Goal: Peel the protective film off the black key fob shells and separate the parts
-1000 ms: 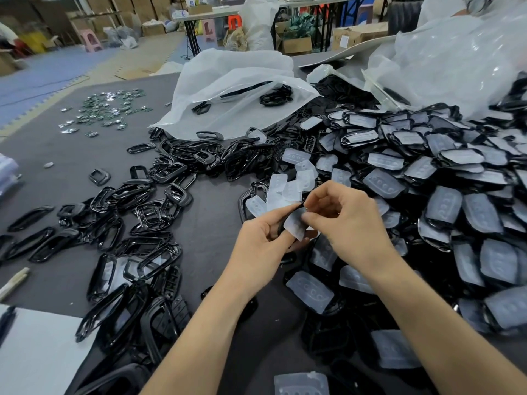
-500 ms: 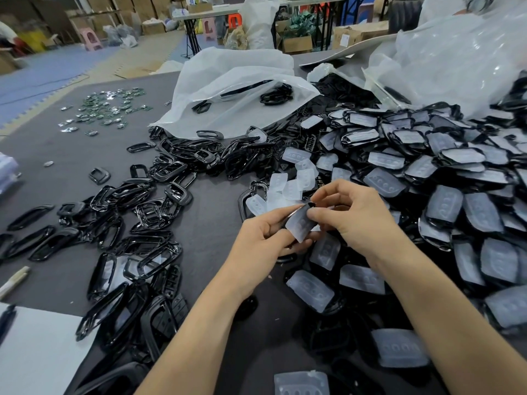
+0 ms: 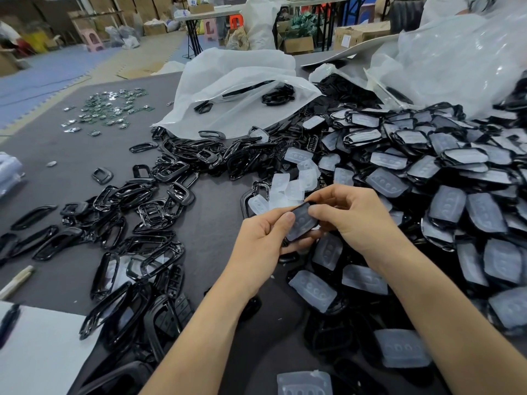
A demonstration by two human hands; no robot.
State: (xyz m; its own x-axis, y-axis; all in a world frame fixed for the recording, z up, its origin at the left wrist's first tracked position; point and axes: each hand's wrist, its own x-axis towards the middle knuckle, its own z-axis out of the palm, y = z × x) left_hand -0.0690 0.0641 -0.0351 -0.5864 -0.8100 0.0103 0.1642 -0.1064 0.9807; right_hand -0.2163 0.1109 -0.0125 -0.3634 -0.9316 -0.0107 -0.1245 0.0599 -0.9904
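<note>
**Head view of film removal at a grey tabletop (image 3: 216, 218).** 1 black key fob shell (image 3: 301, 223) is held tilted above the middle of the tabletop, between both hands.

- **Left hand (image 3: 261, 240):** grips the shell's nearer end, with the thumb on the upper face and the curled fingers supporting it from below.
- **Right hand (image 3: 358, 218):** pinches the shell's right edge between thumb and forefinger, with the other fingers curled.
- **Film on the held shell:** whether any is lifted cannot be told.
- **Peeled films (image 3: 295, 185):** a small translucent white heap just beyond the hands.
- **Film-covered shells (image 3: 427, 178):** a large heap filling the right side of the tabletop down to its near edge.
- **Black frames (image 3: 142, 215):** open in the middle and scattered across the left half toward the near edge.
- **White bag (image 3: 236, 86):** lies at the far edge, with a few black parts showing in its folds.
- **Clear bag (image 3: 456, 52):** sits at the far right corner.
- **Small metal parts (image 3: 111, 109):** lie near the far left corner.
- **Marker (image 3: 17, 280):** lies at the left edge.
- **White sheet (image 3: 37, 352):** covers the near left corner.
</note>
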